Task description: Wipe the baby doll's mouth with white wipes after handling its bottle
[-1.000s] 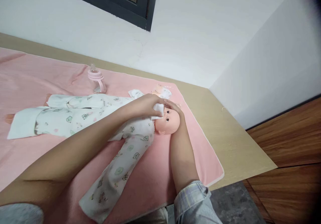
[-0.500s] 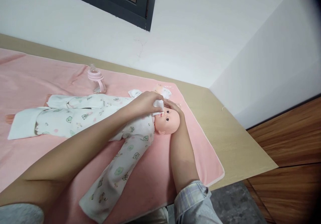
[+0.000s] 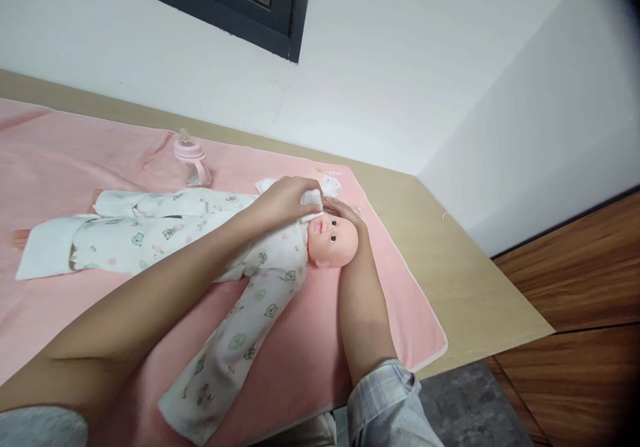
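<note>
A baby doll in a white printed sleepsuit lies on a pink blanket, head to the right. My left hand is closed on a small white cloth held just above the doll's face, near its cheek. My right hand curls around the top of the doll's head, fingers resting on it, with the forearm lying along the blanket.
A pink baby bottle stands on the blanket behind the doll. A small white printed item lies near the blanket's far right corner. The tan table ends at the right; wooden floor beyond. A white wall stands behind.
My left hand with the white cloth has moved up and away from the doll's face, uncovering its mouth and cheek. My right hand stays on the head.
</note>
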Demonstrator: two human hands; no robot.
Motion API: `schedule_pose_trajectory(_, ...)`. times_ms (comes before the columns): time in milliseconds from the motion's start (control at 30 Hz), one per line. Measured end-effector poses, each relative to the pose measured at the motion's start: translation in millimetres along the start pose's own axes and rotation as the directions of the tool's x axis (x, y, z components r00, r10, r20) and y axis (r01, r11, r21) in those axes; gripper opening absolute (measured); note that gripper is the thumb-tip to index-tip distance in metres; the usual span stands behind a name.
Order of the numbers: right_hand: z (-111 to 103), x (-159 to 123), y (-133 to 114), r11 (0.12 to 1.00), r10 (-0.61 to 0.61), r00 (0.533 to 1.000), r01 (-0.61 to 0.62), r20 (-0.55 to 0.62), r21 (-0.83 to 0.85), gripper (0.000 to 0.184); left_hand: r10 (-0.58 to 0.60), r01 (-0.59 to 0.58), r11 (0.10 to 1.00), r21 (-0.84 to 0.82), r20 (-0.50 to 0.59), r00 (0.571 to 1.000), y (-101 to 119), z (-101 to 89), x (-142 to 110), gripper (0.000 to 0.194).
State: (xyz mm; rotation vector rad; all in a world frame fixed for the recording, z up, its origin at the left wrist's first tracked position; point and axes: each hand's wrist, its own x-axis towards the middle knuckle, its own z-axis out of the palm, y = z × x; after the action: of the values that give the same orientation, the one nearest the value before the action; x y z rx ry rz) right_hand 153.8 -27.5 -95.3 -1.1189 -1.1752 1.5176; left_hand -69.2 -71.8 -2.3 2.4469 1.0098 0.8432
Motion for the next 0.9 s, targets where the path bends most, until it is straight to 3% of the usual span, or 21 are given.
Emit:
schedule_pose_trajectory(133, -10, -7, -19, 1.0, 0.017, 0.998, -0.016, 0.054, -0.026, 0.041, 0.012, -0.014, 0.999, -0.035, -0.06, 0.998, -9, -14.1, 0, 0.025)
schedule_pose_trajectory(267, -15, -23, -57, 0.973, -0.066, 0.978, 0.107, 0.2, -0.205, 0.039, -0.022, 0.02, 0.999, -0.026, -0.082, 0.996, -16, -26.2, -1, 0.036)
schedule_pose_trajectory(367, -2, -42, -87, 0.899, -0.122, 0.937, 0.244, 0.327, -0.363, 0.035, -0.066, 0.066, 0.998, -0.009, -0.076, 0.995, -16, -30.6, -2, 0.041)
schedule_pose_trajectory(500, 30, -63, -113, 0.766, -0.112, 0.878, 0.375, 0.466, -0.522, 0.028, -0.092, 0.091, 0.996, -0.02, -0.074, 0.993, -13, -32.0, -3, 0.043)
schedule_pose_trajectory(600, 50, -70, -120, 0.699, -0.122, 0.882, 0.402, 0.455, -0.592, 0.024, -0.095, 0.093, 0.995, -0.03, -0.078, 0.992, -12, -32.1, -3, 0.042)
schedule_pose_trajectory(700, 57, -69, -119, 0.688, -0.139, 0.903, 0.384, 0.407, -0.617, 0.024, -0.098, 0.095, 0.995, -0.033, -0.082, 0.992, -15, -33.5, -3, 0.043)
schedule_pose_trajectory(800, 49, -61, -114, 0.726, -0.177, 0.913, 0.373, 0.367, -0.578, 0.026, -0.142, 0.136, 0.989, -0.058, -0.113, 0.983, -21, -38.1, -2, 0.047)
schedule_pose_trajectory(900, 32, -48, -103, 0.791, -0.238, 0.938, 0.338, 0.252, -0.51, 0.027, -0.215, 0.205, 0.975, -0.086, -0.125, 0.969, -30, -47.3, -2, 0.047)
